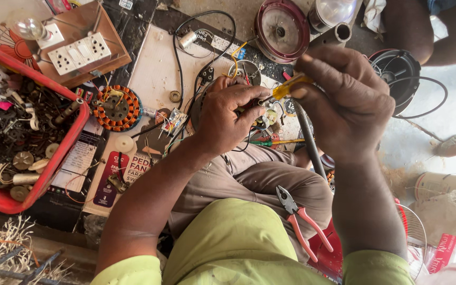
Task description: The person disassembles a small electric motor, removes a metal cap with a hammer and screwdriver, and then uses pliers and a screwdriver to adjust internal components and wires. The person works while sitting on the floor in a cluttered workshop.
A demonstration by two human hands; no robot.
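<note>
Left hand (227,117): closed around a small wired part, held above the lap, part mostly hidden.
Right hand (344,100): clamped on a yellow-handled screwdriver (287,88), tip set against the part.
Pliers (299,219): rested on the thigh.
Red tray (59,158): at left, filled with scrap parts.

Tray of spare parts (38,153) at far left, socket board (83,50) behind it, wound stator (116,108) between tray and hands, pliers (301,221) on the lap, fan housing (402,74) at right.
</note>
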